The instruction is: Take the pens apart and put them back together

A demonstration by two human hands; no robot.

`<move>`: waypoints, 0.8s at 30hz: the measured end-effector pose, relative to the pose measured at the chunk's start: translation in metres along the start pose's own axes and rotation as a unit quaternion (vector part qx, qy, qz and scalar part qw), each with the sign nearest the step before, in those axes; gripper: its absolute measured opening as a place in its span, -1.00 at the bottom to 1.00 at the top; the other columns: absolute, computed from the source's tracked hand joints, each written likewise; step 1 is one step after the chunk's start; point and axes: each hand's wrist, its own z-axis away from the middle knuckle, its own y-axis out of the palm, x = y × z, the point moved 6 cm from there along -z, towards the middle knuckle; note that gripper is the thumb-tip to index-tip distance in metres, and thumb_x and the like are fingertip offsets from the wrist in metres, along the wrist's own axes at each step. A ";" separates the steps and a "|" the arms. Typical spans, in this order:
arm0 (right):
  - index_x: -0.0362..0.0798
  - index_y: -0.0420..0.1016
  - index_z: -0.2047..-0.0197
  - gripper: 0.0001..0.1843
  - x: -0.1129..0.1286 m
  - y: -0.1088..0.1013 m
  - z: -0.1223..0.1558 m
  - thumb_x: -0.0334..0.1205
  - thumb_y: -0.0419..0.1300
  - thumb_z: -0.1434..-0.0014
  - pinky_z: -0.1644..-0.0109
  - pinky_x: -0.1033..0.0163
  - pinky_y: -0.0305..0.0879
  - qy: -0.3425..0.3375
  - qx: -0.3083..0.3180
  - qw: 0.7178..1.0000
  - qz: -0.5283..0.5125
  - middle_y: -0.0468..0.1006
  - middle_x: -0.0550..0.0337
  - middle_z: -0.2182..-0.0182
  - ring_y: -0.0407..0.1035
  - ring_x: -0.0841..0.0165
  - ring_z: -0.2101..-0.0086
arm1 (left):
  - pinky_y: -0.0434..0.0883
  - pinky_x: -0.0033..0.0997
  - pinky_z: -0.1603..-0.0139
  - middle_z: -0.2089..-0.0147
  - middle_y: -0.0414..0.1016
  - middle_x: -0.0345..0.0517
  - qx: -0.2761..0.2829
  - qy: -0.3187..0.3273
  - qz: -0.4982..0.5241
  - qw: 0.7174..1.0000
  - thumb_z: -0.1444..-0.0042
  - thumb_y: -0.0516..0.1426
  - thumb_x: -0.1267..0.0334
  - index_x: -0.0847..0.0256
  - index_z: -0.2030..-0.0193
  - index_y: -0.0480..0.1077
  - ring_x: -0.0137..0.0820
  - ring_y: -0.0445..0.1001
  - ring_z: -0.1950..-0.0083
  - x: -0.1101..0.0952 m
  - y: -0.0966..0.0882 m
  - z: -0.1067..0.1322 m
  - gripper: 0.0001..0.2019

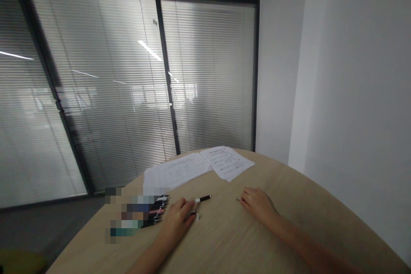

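Note:
My left hand point(177, 216) rests low over the table, fingers curled and closed around a black-and-white pen point(204, 199). The pen's dark end points right, beyond my fingertips. Close under the same hand's thumb is a small black-and-white piece point(197, 216); whether it is gripped or just lies there, I cannot tell. To the right, my right hand point(257, 201) is closed, its wrist low over the tabletop. A thin greyish tip pokes out left of its fingers; the rest is hidden. Several dark pens point(158, 212), one pinkish, lie in a row left of my left hand.
Two groups of printed sheets, a left paper point(176, 171) and a right paper point(229, 162), lie toward the far edge of the round wooden table point(221, 244). Blurred blocks cover part of the table's left side. Behind stand a glass partition with blinds point(208, 72) and a white wall point(356, 94).

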 end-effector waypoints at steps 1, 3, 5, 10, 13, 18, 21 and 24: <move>-0.12 0.47 0.39 -0.85 0.000 0.001 0.000 -0.37 0.08 -0.09 0.26 0.23 0.22 0.000 0.000 1.000 -0.002 0.49 0.12 0.37 0.38 0.31 0.32 | 0.32 -0.30 0.17 0.20 0.39 -0.01 -0.011 0.000 0.009 1.000 0.01 0.09 0.37 0.19 0.07 0.36 -0.24 0.38 0.18 0.001 0.000 0.000 -0.69; -0.13 0.47 0.39 -0.86 -0.001 0.002 0.000 -0.37 0.08 -0.09 0.26 0.23 0.21 0.000 -0.002 1.000 -0.006 0.50 0.11 0.36 0.38 0.30 0.31 | 0.33 -0.28 0.15 0.18 0.39 -0.01 -0.042 0.006 0.033 0.999 -0.01 0.03 0.42 0.21 0.06 0.33 -0.26 0.38 0.17 0.004 -0.001 0.000 -0.68; -0.12 0.47 0.38 -0.87 -0.002 0.003 0.000 -0.37 0.08 -0.09 0.25 0.23 0.20 0.000 -0.008 1.000 -0.012 0.50 0.12 0.36 0.38 0.31 0.31 | 0.34 -0.28 0.12 0.16 0.39 0.01 -0.079 0.012 0.052 0.995 0.00 -0.07 0.52 0.25 0.05 0.30 -0.28 0.38 0.14 0.009 -0.003 -0.001 -0.64; -0.09 0.46 0.35 -0.89 -0.002 0.003 0.001 -0.37 0.10 -0.07 0.23 0.23 0.19 -0.002 -0.023 0.999 -0.022 0.49 0.14 0.34 0.37 0.32 0.29 | 0.34 -0.28 0.10 0.11 0.39 0.01 -0.083 -0.029 -0.019 0.996 0.01 -0.11 0.56 0.25 0.08 0.32 -0.29 0.37 0.08 0.027 -0.001 -0.006 -0.62; -0.09 0.45 0.34 -0.90 -0.001 0.002 0.001 -0.36 0.12 -0.06 0.21 0.21 0.19 -0.007 -0.030 0.999 -0.024 0.48 0.14 0.33 0.36 0.30 0.27 | 0.34 -0.25 0.14 0.13 0.41 0.00 -0.057 -0.055 -0.045 0.996 -0.03 -0.03 0.46 0.22 0.12 0.37 -0.24 0.37 0.09 0.030 0.001 -0.007 -0.71; -0.07 0.45 0.31 -0.87 0.005 -0.002 0.002 -0.41 0.13 -0.04 0.18 0.19 0.19 -0.031 -0.042 0.998 -0.022 0.47 0.14 0.32 0.34 0.29 0.26 | 0.29 -0.24 0.13 0.18 0.45 -0.08 -0.014 -0.075 -0.066 0.995 -0.04 0.03 0.41 0.15 0.15 0.41 -0.23 0.36 0.10 0.022 -0.002 -0.004 -0.75; -0.07 0.45 0.33 -0.87 0.008 -0.004 0.002 -0.43 0.13 -0.03 0.19 0.18 0.20 -0.041 -0.049 0.998 -0.013 0.47 0.14 0.34 0.33 0.28 0.27 | 0.26 -0.29 0.14 0.22 0.45 -0.10 0.003 -0.073 -0.068 0.995 -0.08 0.02 0.40 0.14 0.20 0.44 -0.27 0.37 0.13 0.019 -0.003 -0.004 -0.78; -0.08 0.44 0.34 -0.87 0.010 -0.005 0.003 -0.43 0.13 -0.02 0.18 0.17 0.20 -0.048 -0.047 0.998 -0.010 0.47 0.14 0.34 0.33 0.28 0.27 | 0.25 -0.31 0.14 0.23 0.45 -0.11 0.009 -0.072 -0.065 0.995 -0.08 0.01 0.39 0.14 0.22 0.44 -0.29 0.37 0.14 0.018 -0.004 -0.005 -0.79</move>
